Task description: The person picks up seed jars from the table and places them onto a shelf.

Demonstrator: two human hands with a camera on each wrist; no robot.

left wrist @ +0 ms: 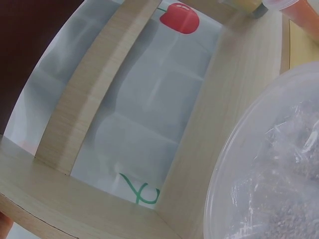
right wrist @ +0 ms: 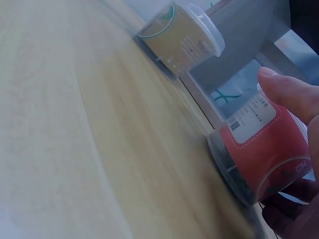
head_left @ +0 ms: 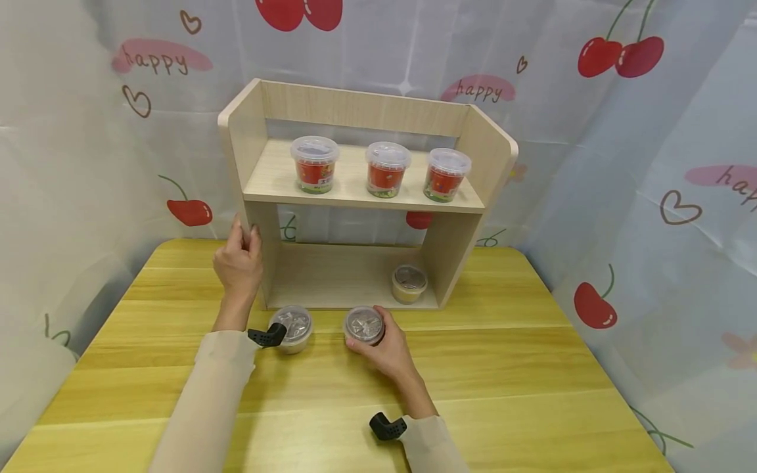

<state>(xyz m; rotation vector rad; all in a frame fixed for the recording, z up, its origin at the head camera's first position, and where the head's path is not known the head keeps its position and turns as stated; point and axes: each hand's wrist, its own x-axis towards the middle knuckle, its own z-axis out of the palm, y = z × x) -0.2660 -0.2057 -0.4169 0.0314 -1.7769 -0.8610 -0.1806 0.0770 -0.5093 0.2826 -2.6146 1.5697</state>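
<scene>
My right hand [head_left: 387, 348] grips a round plastic tub [head_left: 363, 325] with a clear lid, thumb on one side and fingers on the other. A red label wraps this tub [right wrist: 264, 144] in the right wrist view. Whether its base touches the table cannot be told. My left hand [head_left: 238, 263] holds the left side panel of a pale wooden two-tier shelf [head_left: 363, 205]. A beige-labelled tub [head_left: 292, 330] stands before the shelf, close to my left wrist. Its lid [left wrist: 274, 174] fills the right of the left wrist view.
Three red-labelled tubs, a left one [head_left: 315, 164], a middle one [head_left: 387, 169] and a right one [head_left: 446, 174], stand on the upper tier. Another tub [head_left: 409, 284] sits at the lower tier's right end. Beneath is a yellow wood-grain table [head_left: 503, 368]; a cherry-print curtain [head_left: 378, 39] hangs behind.
</scene>
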